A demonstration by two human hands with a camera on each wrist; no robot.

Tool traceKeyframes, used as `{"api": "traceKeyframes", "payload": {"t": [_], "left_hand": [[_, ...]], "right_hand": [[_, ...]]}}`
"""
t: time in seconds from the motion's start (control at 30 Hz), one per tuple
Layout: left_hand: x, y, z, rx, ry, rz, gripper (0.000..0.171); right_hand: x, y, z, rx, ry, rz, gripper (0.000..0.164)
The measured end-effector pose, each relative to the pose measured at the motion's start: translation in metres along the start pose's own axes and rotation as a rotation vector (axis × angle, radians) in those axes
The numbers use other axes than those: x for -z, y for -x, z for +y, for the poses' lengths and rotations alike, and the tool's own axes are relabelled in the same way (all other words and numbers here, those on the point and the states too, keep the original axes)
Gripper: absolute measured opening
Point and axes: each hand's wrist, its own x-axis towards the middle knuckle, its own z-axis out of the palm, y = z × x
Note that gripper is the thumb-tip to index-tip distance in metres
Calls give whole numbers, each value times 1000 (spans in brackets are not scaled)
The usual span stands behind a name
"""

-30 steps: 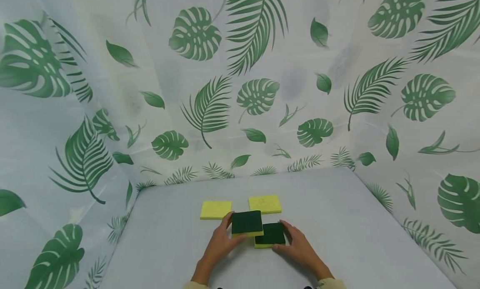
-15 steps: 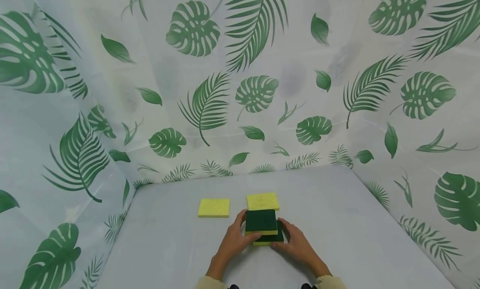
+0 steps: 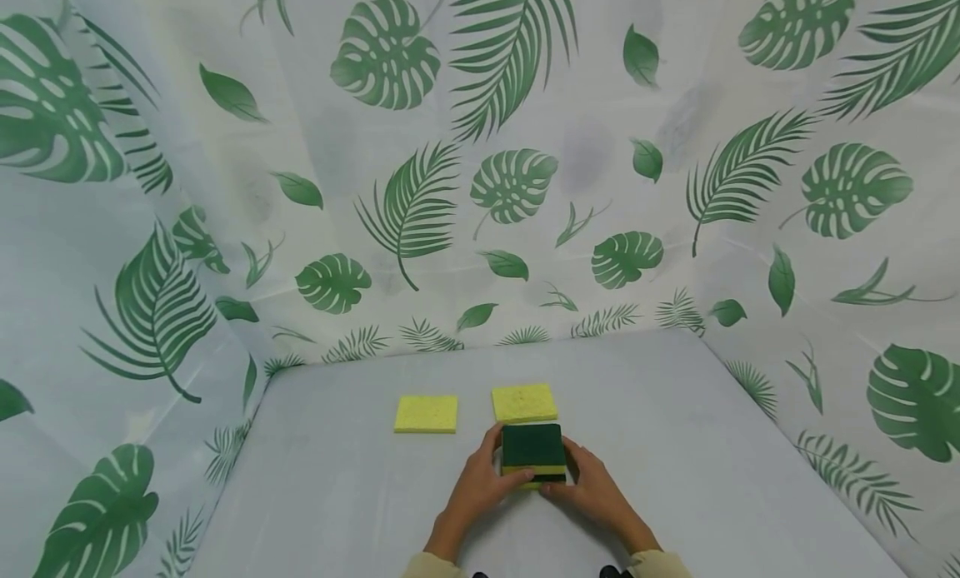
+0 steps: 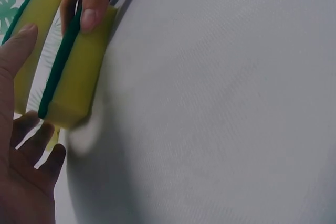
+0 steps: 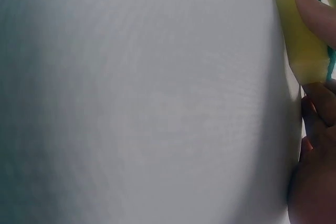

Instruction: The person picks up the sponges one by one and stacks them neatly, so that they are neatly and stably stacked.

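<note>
Here's the left hand [image 3: 480, 483], its grip pinching the upper sponge [image 3: 533, 445], thumb along the near edge, dark green face up! That sponge hangs just above the lower sponge [image 4: 79, 72], a slim gap between them (the left wrist view shows it nicely). And the right hand [image 3: 597, 488] has its grip on the lower sponge, thumb against the yellow near side, down at the table [image 3: 337, 495]. Beyond them lie two yellow sponges [image 3: 426, 414], flat and side by side, well apart from each other, before the leaf-patterned sheet [image 3: 450, 62].
</note>
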Motion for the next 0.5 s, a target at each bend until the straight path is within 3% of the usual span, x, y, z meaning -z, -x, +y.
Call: {"api": "traceKeyframes", "payload": {"t": [0.5], "left_hand": [[-12, 0, -4, 34, -18, 30, 93]], "right_hand": [[3, 2, -2, 29, -18, -2, 92]]}}
